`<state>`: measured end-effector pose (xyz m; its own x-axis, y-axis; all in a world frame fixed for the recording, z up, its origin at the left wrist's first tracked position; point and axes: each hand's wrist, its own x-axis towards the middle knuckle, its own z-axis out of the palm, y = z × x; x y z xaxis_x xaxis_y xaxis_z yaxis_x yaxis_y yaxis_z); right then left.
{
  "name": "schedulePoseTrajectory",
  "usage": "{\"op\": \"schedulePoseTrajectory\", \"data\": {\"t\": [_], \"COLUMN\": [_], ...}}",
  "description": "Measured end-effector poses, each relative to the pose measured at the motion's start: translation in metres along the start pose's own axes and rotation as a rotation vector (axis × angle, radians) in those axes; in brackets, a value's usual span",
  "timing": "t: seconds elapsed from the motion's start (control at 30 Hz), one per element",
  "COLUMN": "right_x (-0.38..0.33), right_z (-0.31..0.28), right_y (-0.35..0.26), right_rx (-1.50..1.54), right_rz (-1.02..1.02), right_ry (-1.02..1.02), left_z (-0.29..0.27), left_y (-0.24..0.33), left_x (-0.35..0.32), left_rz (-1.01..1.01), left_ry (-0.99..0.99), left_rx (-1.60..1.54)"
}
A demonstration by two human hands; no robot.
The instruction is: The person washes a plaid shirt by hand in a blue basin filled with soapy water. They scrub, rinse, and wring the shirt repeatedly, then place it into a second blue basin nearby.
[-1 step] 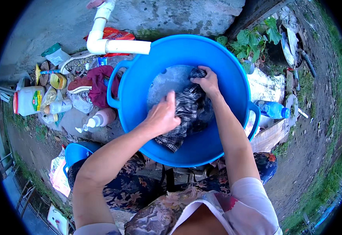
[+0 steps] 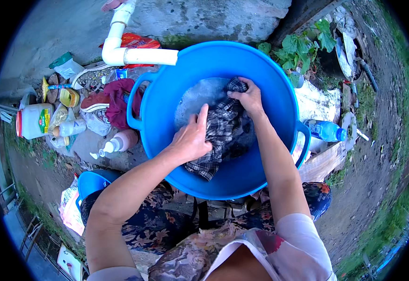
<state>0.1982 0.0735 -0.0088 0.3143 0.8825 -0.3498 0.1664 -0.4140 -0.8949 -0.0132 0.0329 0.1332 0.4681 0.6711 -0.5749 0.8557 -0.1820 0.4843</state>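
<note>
A large blue tub (image 2: 167, 93) stands in front of me with cloudy, sudsy water (image 2: 193, 96) in it. A wet black-and-white checked cloth (image 2: 221, 126) lies bunched up against the tub's near side, partly in the water. My right hand (image 2: 249, 97) pinches a rolled edge of it at the top, between thumb and fingers. On the cloth's left side rests my left hand (image 2: 191, 140), back upward. Its index finger is stretched out and the other fingers are curled under; whatever they hold is hidden.
A white pipe (image 2: 143, 56) juts over the tub's far left rim. Shoes (image 2: 95, 101), a maroon cloth (image 2: 119, 100), a pump bottle (image 2: 120, 142) and a white jug (image 2: 33, 120) lie to the left. A blue bottle (image 2: 325, 130) is at right; a smaller blue bucket (image 2: 92, 181) sits near my left knee.
My left hand has shifted slightly left and toward me, and its blur is gone. The right hand keeps its pinch on the cloth, almost unmoved.
</note>
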Motion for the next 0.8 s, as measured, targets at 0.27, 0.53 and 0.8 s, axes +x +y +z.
{"op": "schedulePoseTrajectory", "data": {"t": [0.27, 0.53, 0.8], "right_x": [-0.036, -0.148, -0.025], "right_z": [0.017, 0.039, 0.055], "right_y": [-0.021, -0.032, -0.012], "right_rx": [-0.745, -0.616, -0.763], "right_rz": [0.212, -0.366, -0.358], "right_ry": [0.107, -0.088, 0.163], "left_z": [0.074, 0.122, 0.089], "left_y": [-0.012, -0.054, -0.031], "left_x": [0.010, 0.033, 0.040], "left_rz": [-0.096, -0.076, -0.017], "left_ry": [-0.046, 0.194, 0.147], "left_rx": [0.169, 0.253, 0.048]}}
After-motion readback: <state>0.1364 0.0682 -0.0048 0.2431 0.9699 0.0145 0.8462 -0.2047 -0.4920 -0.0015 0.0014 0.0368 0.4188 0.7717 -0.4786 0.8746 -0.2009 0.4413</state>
